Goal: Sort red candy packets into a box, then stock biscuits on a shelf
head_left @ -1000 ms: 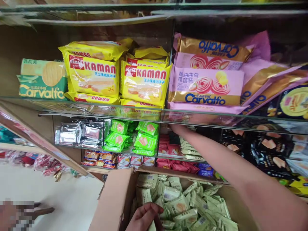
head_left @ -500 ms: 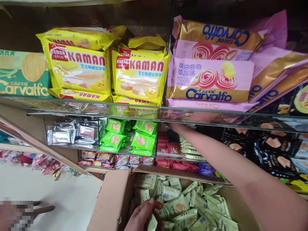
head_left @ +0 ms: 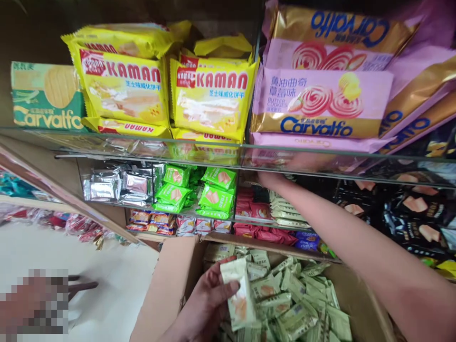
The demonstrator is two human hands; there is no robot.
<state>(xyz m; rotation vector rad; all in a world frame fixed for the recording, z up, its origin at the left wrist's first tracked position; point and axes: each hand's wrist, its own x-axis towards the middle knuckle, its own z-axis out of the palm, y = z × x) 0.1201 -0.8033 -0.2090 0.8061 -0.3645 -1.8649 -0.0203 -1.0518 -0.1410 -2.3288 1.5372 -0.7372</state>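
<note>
My left hand pinches a small pale-green snack packet between thumb and fingers, above the open cardboard box. Many similar packets lie loose inside that box. From the right, my other arm crosses to the middle shelf. There my right hand reaches in under the upper glass shelf, beside a stack of pale-green packets. Its fingers are hidden behind the shelf edge, so what it holds cannot be seen.
Yellow wafer packs and pink-gold cookie packs stand on the upper glass shelf. Below are green packets, silver packets, red packets and black packets. A pixelated patch covers something at lower left.
My left hand has risen out of the box's contents and now holds up a packet facing me. My right arm remains reaching into the shelf. The view has shifted slightly.
</note>
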